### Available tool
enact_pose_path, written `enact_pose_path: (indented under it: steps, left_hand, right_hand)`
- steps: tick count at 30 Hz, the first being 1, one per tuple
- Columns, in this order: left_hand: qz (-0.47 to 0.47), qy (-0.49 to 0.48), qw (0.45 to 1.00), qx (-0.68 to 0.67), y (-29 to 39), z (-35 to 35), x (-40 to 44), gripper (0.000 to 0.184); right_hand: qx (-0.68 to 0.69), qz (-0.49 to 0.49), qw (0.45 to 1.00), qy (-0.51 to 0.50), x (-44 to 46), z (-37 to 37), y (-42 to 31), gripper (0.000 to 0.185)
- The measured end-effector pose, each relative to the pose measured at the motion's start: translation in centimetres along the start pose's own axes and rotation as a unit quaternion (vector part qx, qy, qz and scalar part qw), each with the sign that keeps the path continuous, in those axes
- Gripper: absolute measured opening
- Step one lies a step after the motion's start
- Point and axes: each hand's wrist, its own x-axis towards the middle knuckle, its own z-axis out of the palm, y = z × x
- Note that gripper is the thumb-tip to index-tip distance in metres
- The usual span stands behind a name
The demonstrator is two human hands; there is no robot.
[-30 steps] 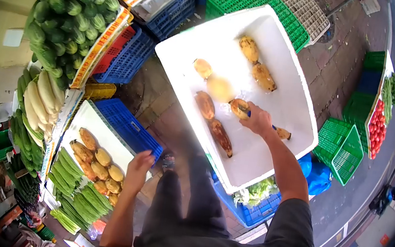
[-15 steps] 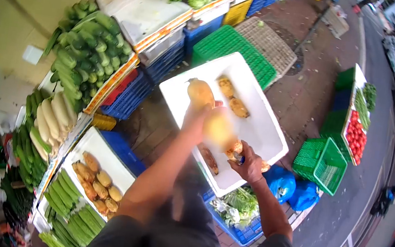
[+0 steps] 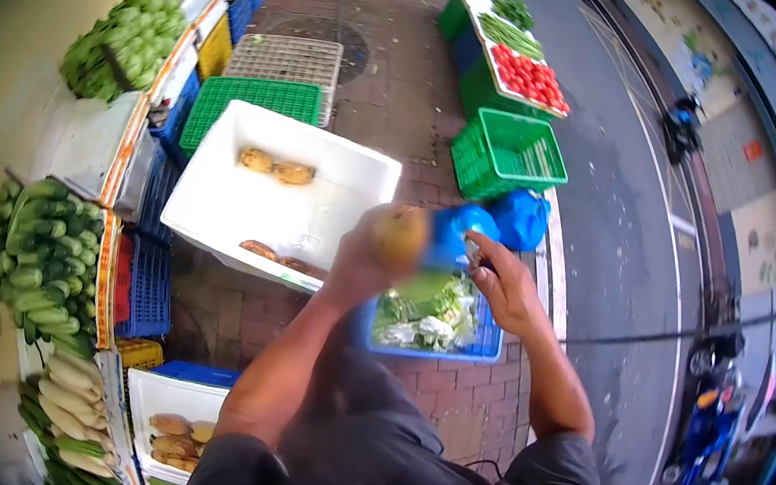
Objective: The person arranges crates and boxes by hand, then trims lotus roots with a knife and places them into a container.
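One root (image 3: pixel 402 236), blurred, mid-frame, gripped in left hand (image 3: pixel 357 263); right hand (image 3: pixel 510 292) pinches small item (image 3: pixel 473 251), too blurred to name. Best: firm left grip, hands kept apart. White box (image 3: pixel 259 209), left of centre: brownish roots (image 3: pixel 294 174). Blue crate (image 3: pixel 491 338), below centre: leafy greens (image 3: pixel 422 319).

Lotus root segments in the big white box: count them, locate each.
4 segments: two end to end toward the far side, two along the near rim, partly hidden. More may be hidden behind that rim or the left hand.
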Motion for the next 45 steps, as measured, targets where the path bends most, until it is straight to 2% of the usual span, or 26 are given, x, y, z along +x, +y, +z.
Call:
enact_pose_path:
  steps: [3,4,5,6,8,13,16,18,20,22,29,31,34,37,43,44,45]
  left_hand:
    - [0.016,-0.057,0.994,0.096,1.4,3.3,-1.0,0.074]
    - [-0.018,-0.087,0.994,0.064,2.3,4.3,-1.2,0.074]
    - [-0.012,-0.102,0.992,0.077,2.2,5.6,-1.6,0.074]
    - [-0.008,-0.114,0.989,0.089,1.9,6.8,-2.0,0.075]
    - [0.013,-0.153,0.98,0.128,1.8,8.7,-2.2,0.076]
    - [-0.114,-0.203,0.964,0.129,1.5,13.8,-3.2,0.078]
    - [-0.182,-0.241,0.943,0.137,2.6,16.2,-3.0,0.079]
    - [-0.139,-0.237,0.953,0.126,1.8,17.6,-3.2,0.074]
    - [-0.098,-0.232,0.961,0.112,0.2,18.8,-3.7,0.07]
    - [-0.078,-0.242,0.962,0.096,-1.3,19.8,-4.2,0.071]
    - [0.026,-0.292,0.945,0.147,-3.1,22.0,-5.0,0.071]
    - [0.029,-0.286,0.949,0.13,-1.7,22.5,-5.0,0.068]
    - [0.049,-0.28,0.949,0.137,-0.7,23.3,-4.7,0.063]
    - [0.068,-0.282,0.945,0.152,-0.6,23.7,-4.8,0.059]
    - [0.064,-0.302,0.938,0.158,0.0,24.1,-4.5,0.055]
    - [0.051,-0.284,0.946,0.15,0.4,24.3,-4.3,0.055]
    - [0.06,-0.283,0.945,0.151,0.2,23.8,-4.3,0.061]
  right_hand:
    - [0.01,0.016,0.998,-0.057,-1.5,-3.2,-2.8,0.056]
    - [-0.011,0.014,0.997,-0.07,-1.9,-3.9,-3.2,0.057]
    - [-0.032,0.012,0.996,-0.085,-2.2,-4.8,-3.7,0.059]
    - [-0.044,0.069,0.987,-0.134,-2.4,-6.2,-4.4,0.059]
    - [-0.039,-0.043,0.993,-0.098,-4.1,-5.9,0.9,0.058]
    - [0.017,-0.096,0.993,-0.067,-7.7,-6.4,6.8,0.055]
    - [0.033,-0.076,0.993,-0.079,-9.2,-7.7,8.2,0.054]
    - [0.05,-0.096,0.993,-0.053,-10.5,-7.7,10.1,0.055]
    - [0.073,-0.071,0.993,-0.06,-11.7,-8.3,10.7,0.056]
    - [0.104,-0.005,0.989,-0.103,-12.1,-10.2,9.4,0.057]
    - [0.136,-0.04,0.987,-0.071,-15.3,-8.6,15.3,0.055]
    - [0.169,-0.054,0.982,-0.059,-16.0,-7.9,16.4,0.055]
    - [0.19,-0.014,0.979,-0.079,-17.0,-8.8,15.2,0.056]
    - [0.167,0.031,0.975,-0.142,-17.2,-10.0,14.9,0.058]
    - [0.201,0.022,0.977,-0.073,-18.0,-8.5,17.3,0.054]
    - [0.216,0.078,0.972,-0.047,-18.2,-8.0,18.2,0.053]
    - [0.226,0.077,0.971,0.033,-18.6,-6.2,20.4,0.053]
